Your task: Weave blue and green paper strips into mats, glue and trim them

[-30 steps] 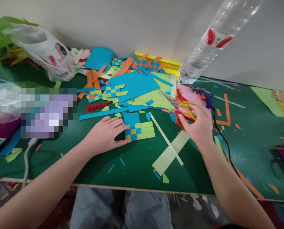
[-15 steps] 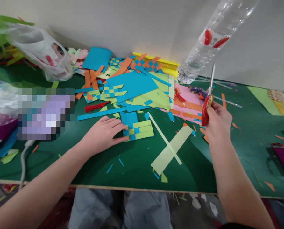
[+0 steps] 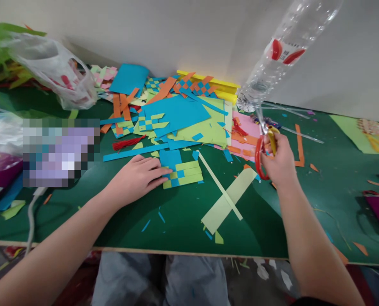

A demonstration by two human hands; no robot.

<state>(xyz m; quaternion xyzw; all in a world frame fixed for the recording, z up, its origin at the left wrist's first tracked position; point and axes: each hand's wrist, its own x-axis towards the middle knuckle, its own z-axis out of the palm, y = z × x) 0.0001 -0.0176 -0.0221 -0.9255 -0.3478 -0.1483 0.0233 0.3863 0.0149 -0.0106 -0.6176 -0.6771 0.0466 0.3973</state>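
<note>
My left hand (image 3: 139,175) rests low over the table, its fingertips and thumb closed on the left edge of a small woven paper piece (image 3: 187,174). The weave is light green and blue in a checked pattern, with loose green strip ends to the right and a blue flap at the top. My right hand (image 3: 280,159) is closed around scissors (image 3: 262,157) with red and yellow handles. The blades point away from me toward the bottle, over scraps on a pink sheet (image 3: 240,121). Between my hands, a narrow pale strip (image 3: 219,185) crosses a wider pale green strip (image 3: 229,202).
Blue sheets (image 3: 179,112), green sheets and orange scraps are piled at the back. A clear bottle (image 3: 281,55) stands against the wall. At the left are a white plastic bag (image 3: 62,72), a red tassel (image 3: 127,143) and a blurred-out device with a cable (image 3: 32,221).
My right hand has moved left and slightly down with the scissors, whose blades now tilt the other way. An orange strip behind it is uncovered. My left hand and the woven paper have shifted slightly left.
</note>
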